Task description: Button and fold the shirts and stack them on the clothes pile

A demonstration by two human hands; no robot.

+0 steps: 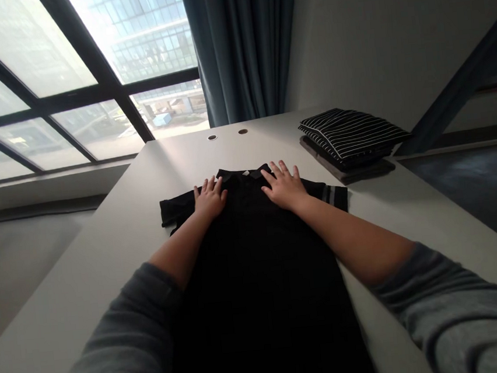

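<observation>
A black short-sleeved polo shirt (256,268) lies spread flat, its collar at the far end and its body running toward me. Grey bands cross the sleeve on the right. My left hand (210,200) rests flat on the left shoulder beside the collar, fingers apart. On the opposite shoulder lies my right hand (284,187), palm down with its fingers spread. Both hands press on the cloth without gripping it. The lower hem runs out of view at the bottom.
The shirt is on a white table (133,221) with two round cable holes near its far edge. At the back right sits a stack of folded clothes (353,138), a black-and-white striped one on top. Behind stand a blue curtain (244,46) and large windows (150,32).
</observation>
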